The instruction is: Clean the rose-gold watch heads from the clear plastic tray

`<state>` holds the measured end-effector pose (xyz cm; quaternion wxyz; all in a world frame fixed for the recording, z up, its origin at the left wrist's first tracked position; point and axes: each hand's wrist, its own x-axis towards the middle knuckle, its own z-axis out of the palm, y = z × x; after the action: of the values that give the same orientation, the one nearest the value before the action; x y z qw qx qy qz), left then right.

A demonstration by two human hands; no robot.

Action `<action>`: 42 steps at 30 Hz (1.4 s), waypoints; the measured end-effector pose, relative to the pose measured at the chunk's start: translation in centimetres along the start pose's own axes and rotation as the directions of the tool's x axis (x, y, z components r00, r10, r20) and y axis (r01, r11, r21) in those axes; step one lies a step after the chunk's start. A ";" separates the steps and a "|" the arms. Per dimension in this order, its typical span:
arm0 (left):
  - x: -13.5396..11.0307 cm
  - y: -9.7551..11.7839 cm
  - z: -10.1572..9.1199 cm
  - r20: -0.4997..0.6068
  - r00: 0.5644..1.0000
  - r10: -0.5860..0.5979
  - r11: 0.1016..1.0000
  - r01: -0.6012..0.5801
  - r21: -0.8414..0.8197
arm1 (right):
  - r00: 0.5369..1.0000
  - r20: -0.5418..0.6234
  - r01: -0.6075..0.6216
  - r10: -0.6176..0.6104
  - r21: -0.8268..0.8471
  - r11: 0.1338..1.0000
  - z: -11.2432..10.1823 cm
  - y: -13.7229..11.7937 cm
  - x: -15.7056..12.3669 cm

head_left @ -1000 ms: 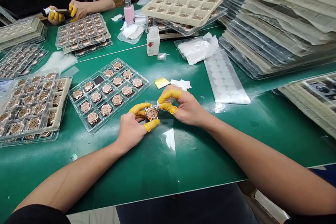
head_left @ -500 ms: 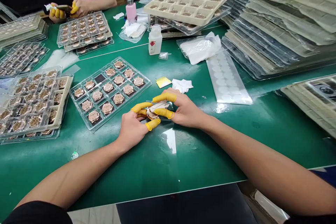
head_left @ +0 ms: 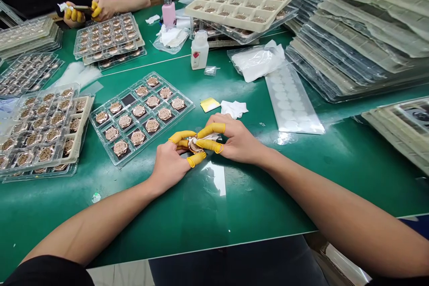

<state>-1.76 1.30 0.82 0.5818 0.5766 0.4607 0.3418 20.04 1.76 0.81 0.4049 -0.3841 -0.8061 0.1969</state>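
Yellow finger cots cover several fingertips of both hands. Between thumb and fingers, my left hand (head_left: 172,156) grips a rose-gold watch case (head_left: 194,145) by its rim, just above the table. My right hand (head_left: 231,139) pinches a folded white wipe (head_left: 211,136) and presses its tip on the face of the case. Most of the wipe is hidden behind the fingers. To the left lies a clear plastic tray (head_left: 142,118) holding several like watch cases, with one dark pocket bare. A yellow-and-white packet (head_left: 210,104) and a crumpled white wipe (head_left: 233,109) lie beyond my right hand.
Loaded trays are stacked at the left (head_left: 43,132) and at the back (head_left: 239,6). A white bottle (head_left: 199,50) and a pink bottle (head_left: 168,14) stand farther off. A tall tray stack (head_left: 355,31) rises at the right. A co-worker's hands (head_left: 85,11) work across the table.
My right fingers have closed nearer together over the wipe, which shows less now, and the case's face shows more. My left hand keeps its hold. A co-worker's hands at the back have moved apart.
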 end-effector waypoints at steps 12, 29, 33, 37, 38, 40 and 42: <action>-0.1 0.0 -0.1 0.010 1.000 0.009 1.000 -0.009 0.007 | 0.998 -0.049 0.040 -0.043 -0.066 0.997 0.6 -0.2 -0.3; 0.1 0.0 0.1 -0.029 0.999 -0.014 0.996 0.011 -0.084 | 0.992 -0.105 0.052 -0.071 -0.174 0.983 0.7 -0.4 -0.3; 0.0 -0.1 0.1 -0.012 1.000 0.001 0.999 -0.001 -0.047 | 0.988 -0.058 0.135 -0.142 -0.109 0.985 0.5 -0.4 -0.3; -0.1 -0.1 0.1 -0.010 1.000 0.014 1.000 -0.014 -0.017 | 0.995 -0.063 0.073 -0.077 -0.062 0.995 1.0 -0.3 -0.5; -0.1 -0.1 0.1 -0.009 1.000 0.014 1.000 -0.015 -0.018 | 0.995 -0.073 0.058 -0.063 -0.061 0.996 1.2 -0.3 -0.5; 0.0 -0.1 0.1 -0.012 1.000 0.022 1.000 -0.023 -0.017 | 0.995 -0.085 0.053 -0.058 -0.062 0.997 1.3 -0.2 -0.5; 0.0 -0.2 0.1 -0.008 0.999 0.040 0.999 -0.040 -0.006 | 0.994 -0.092 0.058 -0.063 -0.060 0.996 1.3 -0.3 -0.5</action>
<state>-1.72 1.24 0.66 0.5746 0.5826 0.4505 0.3571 19.04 1.23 -0.05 0.4368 -0.3797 -0.8029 0.1430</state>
